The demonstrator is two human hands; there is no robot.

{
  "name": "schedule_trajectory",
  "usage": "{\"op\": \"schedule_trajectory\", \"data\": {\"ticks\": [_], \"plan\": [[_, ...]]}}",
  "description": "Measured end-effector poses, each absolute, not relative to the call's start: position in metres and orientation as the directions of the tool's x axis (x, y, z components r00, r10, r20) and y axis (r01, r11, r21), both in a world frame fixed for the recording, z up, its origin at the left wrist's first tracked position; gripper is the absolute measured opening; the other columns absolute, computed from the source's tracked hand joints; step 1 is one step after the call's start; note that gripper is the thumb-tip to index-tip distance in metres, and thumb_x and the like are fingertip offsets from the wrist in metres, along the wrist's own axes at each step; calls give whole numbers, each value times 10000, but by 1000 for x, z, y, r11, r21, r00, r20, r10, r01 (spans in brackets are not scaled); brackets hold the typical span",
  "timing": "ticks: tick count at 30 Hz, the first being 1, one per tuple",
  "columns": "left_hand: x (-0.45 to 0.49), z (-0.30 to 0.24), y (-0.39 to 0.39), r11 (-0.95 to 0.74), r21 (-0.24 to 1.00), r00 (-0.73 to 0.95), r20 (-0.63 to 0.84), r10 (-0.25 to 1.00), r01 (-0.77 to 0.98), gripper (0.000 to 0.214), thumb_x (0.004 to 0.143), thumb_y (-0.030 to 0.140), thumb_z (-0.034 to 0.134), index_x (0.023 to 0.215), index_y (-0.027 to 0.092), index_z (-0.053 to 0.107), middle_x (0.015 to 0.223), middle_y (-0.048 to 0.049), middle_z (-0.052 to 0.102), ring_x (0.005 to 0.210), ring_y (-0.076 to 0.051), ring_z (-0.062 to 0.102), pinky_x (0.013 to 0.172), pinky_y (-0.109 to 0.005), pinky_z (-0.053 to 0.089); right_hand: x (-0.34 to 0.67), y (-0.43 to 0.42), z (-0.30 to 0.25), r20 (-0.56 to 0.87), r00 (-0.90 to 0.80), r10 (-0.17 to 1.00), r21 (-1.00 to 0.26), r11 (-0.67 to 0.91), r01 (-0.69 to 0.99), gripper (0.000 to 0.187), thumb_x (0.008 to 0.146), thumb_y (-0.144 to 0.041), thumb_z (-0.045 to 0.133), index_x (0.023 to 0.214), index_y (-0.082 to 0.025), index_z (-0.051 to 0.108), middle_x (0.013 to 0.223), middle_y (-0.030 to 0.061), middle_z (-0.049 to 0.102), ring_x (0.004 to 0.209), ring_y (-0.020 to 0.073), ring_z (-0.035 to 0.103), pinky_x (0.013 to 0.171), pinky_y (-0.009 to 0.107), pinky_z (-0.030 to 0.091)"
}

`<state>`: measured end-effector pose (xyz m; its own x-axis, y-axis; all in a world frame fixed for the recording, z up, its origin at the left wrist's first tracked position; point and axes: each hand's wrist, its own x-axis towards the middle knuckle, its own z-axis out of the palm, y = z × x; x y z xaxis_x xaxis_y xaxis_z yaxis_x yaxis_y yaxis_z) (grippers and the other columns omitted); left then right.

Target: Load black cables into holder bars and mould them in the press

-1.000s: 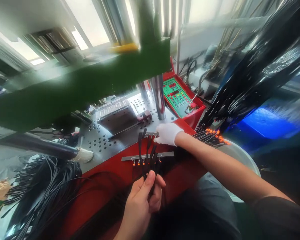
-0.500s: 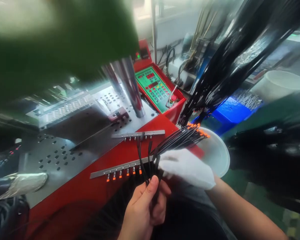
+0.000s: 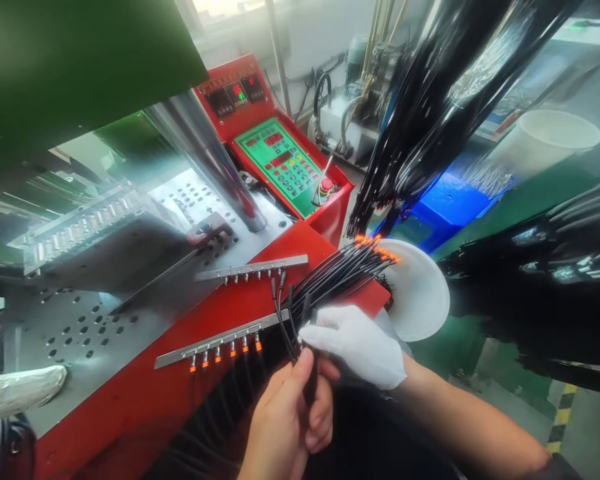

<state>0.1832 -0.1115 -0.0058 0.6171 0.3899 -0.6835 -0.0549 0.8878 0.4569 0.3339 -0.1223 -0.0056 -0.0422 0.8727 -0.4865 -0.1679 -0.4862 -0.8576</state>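
Observation:
My bare left hand (image 3: 290,407) is closed around several black cables (image 3: 283,327), whose moulded ends stick up above the thumb. Just above it, my right hand (image 3: 357,347), in a white glove, pinches the same bunch near the left thumb; which cable its fingertips grip is partly hidden. Behind the hands, a metal strip (image 3: 180,357) carries a row of orange-tipped connectors with black cables hanging down. Farther back lies a second metal strip (image 3: 295,261) with small metal pins. A bundle of black cables with orange ends (image 3: 347,267) rests on the red machine edge beside my right hand.
A red control box with a green panel (image 3: 280,170) stands behind the perforated metal plate (image 3: 95,327). To the right are a white bucket (image 3: 430,293), a blue bin (image 3: 453,203) and hanging black cables (image 3: 400,147). A green machine block (image 3: 80,67) overhangs the upper left.
The view has turned, so the surroundings sit farther left. My right fingertips have moved left and closer to the left thumb, at the cables. The left hand keeps its hold.

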Motion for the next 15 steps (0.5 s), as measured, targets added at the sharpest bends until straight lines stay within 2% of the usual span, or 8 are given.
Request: {"op": "schedule_trajectory", "data": {"ticks": [3,5,8,10,12,15], "plan": [[185,-5,-113,873,486,597,-689,412,-41,370,937,430,399,853,119,581,464,49,360,354,-43,243,374,-186,180,334,-124,-6,-483,-42,875,-863,-483,-146,373,879,-342,542,552,-175,477,444,-35,514,482,99,492,532,218,414],[186,-5,-114,859,512,563,-702,436,-27,340,932,429,411,832,135,549,475,47,379,359,-48,267,379,-190,203,331,-127,-8,-453,58,890,-889,-446,-102,306,859,-335,572,602,-175,527,521,-21,565,549,116,535,574,230,440],[183,-6,-116,817,577,530,-695,486,8,333,925,452,412,811,156,510,496,40,413,368,-65,318,384,-202,248,325,-134,-7,-219,330,918,-971,-237,14,125,813,-294,636,750,-186,630,805,14,644,775,150,599,738,257,477],[179,-7,-118,734,676,530,-647,548,66,344,922,466,415,777,164,493,507,37,429,378,-73,348,389,-210,271,324,-139,-2,-70,423,904,-991,-110,73,83,816,-275,638,807,-195,656,932,28,641,892,166,596,832,272,464],[175,-5,-119,602,786,536,-570,622,137,354,918,464,440,719,173,462,512,41,430,390,-75,368,400,-213,287,327,-143,7,-64,426,902,-991,-108,78,105,831,-294,628,809,-194,654,896,31,652,874,171,604,818,275,470],[166,9,-113,365,911,462,-413,785,193,359,931,429,440,689,169,489,566,15,509,487,-97,482,487,-222,389,338,-146,17,-110,312,944,-993,-118,7,210,877,-359,561,768,-189,620,757,35,648,731,172,613,717,297,496]]}}
